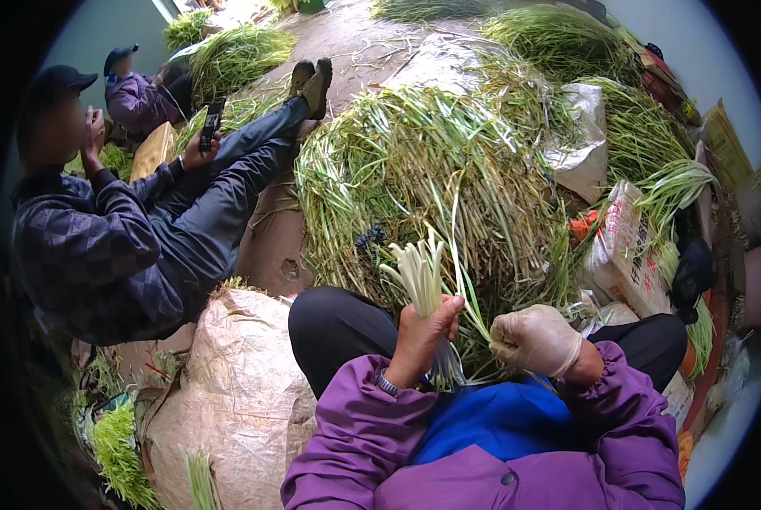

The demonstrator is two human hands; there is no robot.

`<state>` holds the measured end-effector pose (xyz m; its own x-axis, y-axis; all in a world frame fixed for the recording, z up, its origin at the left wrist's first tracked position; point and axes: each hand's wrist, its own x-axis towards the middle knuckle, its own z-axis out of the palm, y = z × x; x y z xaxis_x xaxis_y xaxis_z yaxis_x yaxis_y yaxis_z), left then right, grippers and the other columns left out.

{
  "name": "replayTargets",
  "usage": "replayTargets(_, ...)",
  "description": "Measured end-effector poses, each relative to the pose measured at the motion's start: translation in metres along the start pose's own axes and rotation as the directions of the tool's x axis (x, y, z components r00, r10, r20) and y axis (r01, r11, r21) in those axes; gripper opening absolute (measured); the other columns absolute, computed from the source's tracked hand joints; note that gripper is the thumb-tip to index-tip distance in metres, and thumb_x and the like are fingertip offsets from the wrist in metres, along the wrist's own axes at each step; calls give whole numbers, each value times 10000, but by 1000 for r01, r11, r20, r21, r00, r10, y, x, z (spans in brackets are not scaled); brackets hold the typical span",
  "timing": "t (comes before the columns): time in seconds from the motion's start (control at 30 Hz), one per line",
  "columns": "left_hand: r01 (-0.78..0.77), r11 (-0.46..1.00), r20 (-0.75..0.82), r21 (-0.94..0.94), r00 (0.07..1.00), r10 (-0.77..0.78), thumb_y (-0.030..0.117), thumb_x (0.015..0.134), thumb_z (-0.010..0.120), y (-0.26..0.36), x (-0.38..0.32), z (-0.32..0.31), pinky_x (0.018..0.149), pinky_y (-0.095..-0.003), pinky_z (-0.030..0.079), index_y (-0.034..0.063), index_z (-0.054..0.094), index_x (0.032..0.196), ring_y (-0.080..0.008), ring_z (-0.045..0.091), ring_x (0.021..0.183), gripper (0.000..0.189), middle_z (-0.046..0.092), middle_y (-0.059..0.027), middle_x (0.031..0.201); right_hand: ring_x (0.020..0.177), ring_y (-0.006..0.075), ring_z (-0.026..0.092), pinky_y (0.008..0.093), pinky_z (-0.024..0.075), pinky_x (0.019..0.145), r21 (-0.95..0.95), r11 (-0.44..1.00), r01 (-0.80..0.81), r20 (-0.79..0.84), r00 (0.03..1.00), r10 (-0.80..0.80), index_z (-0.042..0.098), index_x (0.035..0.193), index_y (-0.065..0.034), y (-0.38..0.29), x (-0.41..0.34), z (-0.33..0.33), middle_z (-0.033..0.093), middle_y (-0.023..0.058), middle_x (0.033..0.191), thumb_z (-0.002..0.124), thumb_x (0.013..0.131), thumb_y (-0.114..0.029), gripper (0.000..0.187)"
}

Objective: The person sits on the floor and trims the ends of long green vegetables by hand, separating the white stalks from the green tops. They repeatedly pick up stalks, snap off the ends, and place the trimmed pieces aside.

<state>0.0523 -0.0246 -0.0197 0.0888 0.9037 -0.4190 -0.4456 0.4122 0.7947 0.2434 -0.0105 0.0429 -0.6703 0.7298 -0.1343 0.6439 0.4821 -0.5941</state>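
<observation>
My bare left hand [424,335] is closed around a bundle of pale, trimmed vegetable stalks [420,271]. The cut ends of the bundle stand upright above the fist. Between its thumb and forefinger runs a long green-and-white stalk [463,274]. My right hand [537,341], in a thin whitish glove, pinches that stalk's leaf at its lower end; the closed fingers hide the tip. Beyond both hands rises a large heap of long leafy stalks [419,172], green at the left and browner at the right. Blue cloth [495,421] covers my lap below the hands.
At my left a person [112,248] sits with legs stretched out, holding a phone [212,124]. Another person [139,102] sits farther back. A large woven sack [234,389] lies beside my left knee. At right stands a printed white package [626,255] near more stalk piles [639,140].
</observation>
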Motion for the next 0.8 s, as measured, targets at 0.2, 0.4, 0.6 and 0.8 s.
replayTargets(0.2, 69, 996, 70, 59, 995, -73, 167, 845, 631, -14, -1, 14, 486, -222, 400, 14, 586, 866, -105, 497, 509, 161, 554, -32, 618, 624, 278, 593, 363, 474, 568, 177, 984, -16, -102, 994, 34, 598, 782, -75, 14, -21, 11, 590, 114, 665, 636, 773, -219, 150)
replayTargets(0.4, 29, 1000, 155, -9, 988, -27, 156, 862, 602, -22, -1, 22, 510, -216, 415, -2, 601, 889, -103, 519, 549, 161, 586, -46, 662, 733, 103, 593, 261, 490, 681, 778, 619, -107, -90, 956, 278, 616, 1005, 9, 38, -12, 13, 645, 43, 813, 634, 858, -230, 282)
replayTargets(0.6, -34, 997, 104, 68, 994, 27, 151, 865, 593, -25, -3, 30, 512, -237, 425, -14, 580, 930, -122, 513, 549, 178, 577, -48, 659, 724, 105, 596, 247, 480, 698, 895, 431, 115, -260, 920, 293, 635, 914, 4, 39, 5, 29, 642, 41, 798, 585, 887, -152, 166)
replayTargets(0.8, -93, 982, -10, -163, 996, 93, 194, 895, 559, -15, -1, 15, 543, -254, 446, -14, 560, 934, -111, 489, 548, 211, 539, -27, 646, 640, 125, 590, 300, 523, 663, 994, 20, 108, -108, 922, 373, 594, 943, 36, 63, -31, 9, 650, 99, 815, 529, 915, -177, 224)
